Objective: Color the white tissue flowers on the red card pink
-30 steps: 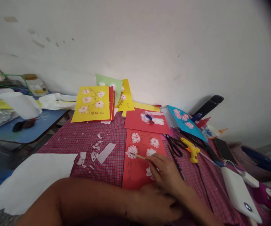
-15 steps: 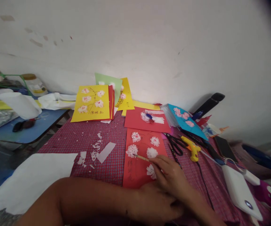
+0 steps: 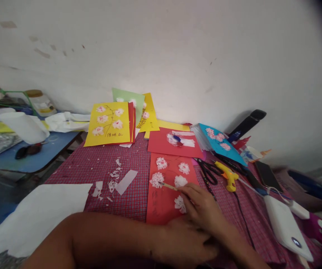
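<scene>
My right hand (image 3: pixel 201 205) pinches a thin paintbrush (image 3: pixel 169 186) with a pale handle and a dark tip. The tip meets a white paper flower (image 3: pixel 157 179) with pink marks, at the left of a red card (image 3: pixel 161 209). Several more such flowers and some dark handwriting are on this card. Across its lower edge lies my left hand (image 3: pixel 184 244), under my right wrist, with its fingers mostly hidden. White paper scraps (image 3: pixel 112 185) and a pale paper strip (image 3: pixel 126 182) lie to the left on the checked cloth (image 3: pixel 93 168).
Black scissors (image 3: pixel 208 172) and a yellow glue gun (image 3: pixel 227 175) with a cord lie to the right, near a white power bank (image 3: pixel 288 228). Behind stand a yellow flower card (image 3: pixel 107 123) and a blue one (image 3: pixel 219 142). White paper (image 3: pixel 46 213) covers the left front.
The brush tip stays at the same flower and both hands keep nearly the same place. Only the view shifts very slightly.
</scene>
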Tool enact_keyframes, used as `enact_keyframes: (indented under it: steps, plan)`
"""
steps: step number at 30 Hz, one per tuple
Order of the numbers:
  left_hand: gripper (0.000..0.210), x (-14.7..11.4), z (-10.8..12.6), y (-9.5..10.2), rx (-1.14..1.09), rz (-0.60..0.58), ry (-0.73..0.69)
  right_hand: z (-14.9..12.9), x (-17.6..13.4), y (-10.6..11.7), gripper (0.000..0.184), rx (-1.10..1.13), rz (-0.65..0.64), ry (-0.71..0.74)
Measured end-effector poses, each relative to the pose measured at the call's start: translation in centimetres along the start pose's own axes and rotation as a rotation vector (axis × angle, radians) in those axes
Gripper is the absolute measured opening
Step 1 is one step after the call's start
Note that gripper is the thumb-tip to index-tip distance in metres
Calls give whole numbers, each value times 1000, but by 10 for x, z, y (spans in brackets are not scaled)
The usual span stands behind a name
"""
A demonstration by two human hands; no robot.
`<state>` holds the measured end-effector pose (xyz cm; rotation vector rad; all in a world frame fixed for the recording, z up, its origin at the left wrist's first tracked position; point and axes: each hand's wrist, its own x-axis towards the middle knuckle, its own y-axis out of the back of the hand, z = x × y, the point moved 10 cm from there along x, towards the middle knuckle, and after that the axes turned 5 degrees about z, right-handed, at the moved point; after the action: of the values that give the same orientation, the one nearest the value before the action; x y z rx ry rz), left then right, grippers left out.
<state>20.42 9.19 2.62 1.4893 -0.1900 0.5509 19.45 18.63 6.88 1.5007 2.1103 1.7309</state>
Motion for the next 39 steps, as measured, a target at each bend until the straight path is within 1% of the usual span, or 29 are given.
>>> enact_keyframes:
  steps: [3,6,11,14,17,20,23,24,27,30,34,37,39]
  plan:
    - [48,0,-1,3,-4,-17,11,2,0,6,28,6,12,-24]
    - [51,0,-1,-1,-9,-30,16,-2,0,7,29,24,23,-16]
    - [56,-1,0,-10,-9,-28,14,-2,-2,-4,33,25,-12,0]
    - [52,-1,0,-5,-10,-20,20,3,-4,-6,33,16,-41,-24]
    - [43,-1,-3,5,13,-14,33,12,-2,8,29,12,-3,-60]
    - [36,0,-3,11,85,4,10,31,8,27,25,-8,50,-103]
    - [31,0,-5,6,151,58,15,66,29,42,24,-82,107,-156]
    - [30,0,-6,1,178,79,22,81,38,45,23,-126,118,-191]
    - [29,0,-8,-21,205,76,1,132,63,44,27,-287,88,-337]
    - [29,1,-11,-39,220,78,-11,162,86,37,30,-365,63,-377]
    - [32,4,-16,-51,207,100,23,180,103,24,29,-427,-2,-399]
    - [37,7,-20,-57,188,102,60,186,108,18,28,-459,-47,-409]
    - [38,8,-21,-60,183,99,67,187,108,17,29,-478,-53,-414]
